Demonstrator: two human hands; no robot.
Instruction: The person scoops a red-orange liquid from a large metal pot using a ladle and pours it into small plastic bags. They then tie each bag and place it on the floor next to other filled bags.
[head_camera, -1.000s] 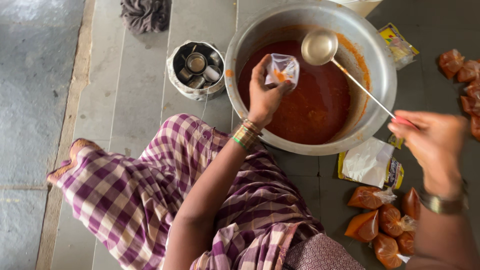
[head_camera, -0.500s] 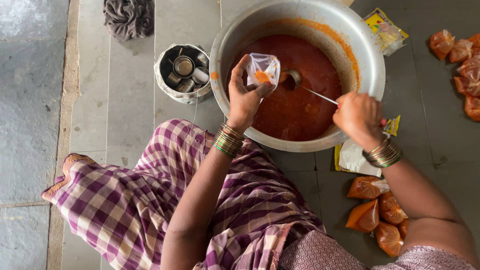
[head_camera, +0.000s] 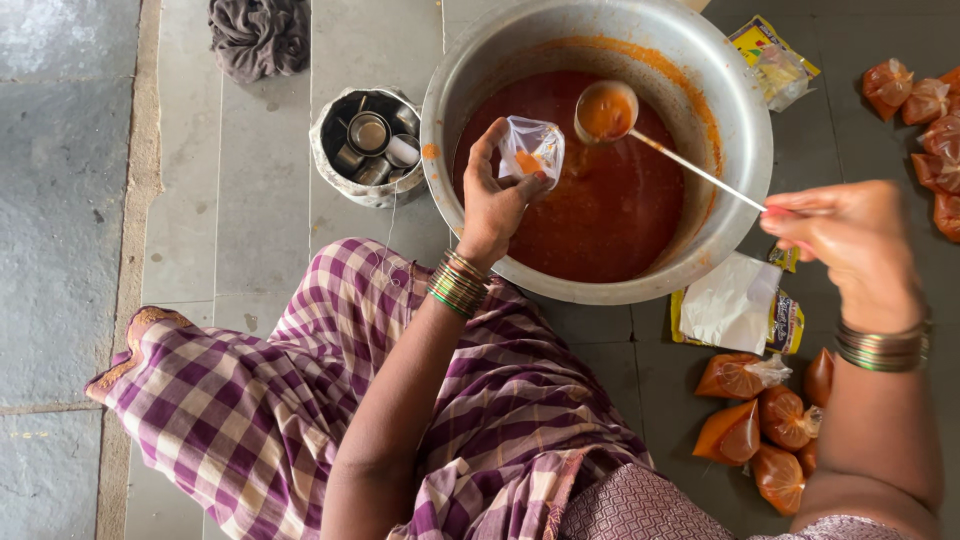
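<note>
Small clear plastic bag (head_camera: 532, 150), pinched open in the left hand (head_camera: 492, 200) above the big steel pot's (head_camera: 745, 150) orange-red curry, awaits the loaded long-handled ladle (head_camera: 606, 110) gripped by the right hand (head_camera: 850, 235); pouring needs a steady tilt.

Right hand (head_camera: 850, 240) motion-blurred, ladle (head_camera: 640, 130) handle end hidden in it; filled pouches (head_camera: 925, 100) cut off at right edge.

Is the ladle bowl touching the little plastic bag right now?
Apart. The head view shows a strip of red sauce between the ladle bowl and the plastic bag, which the left hand holds over the pot.
</note>
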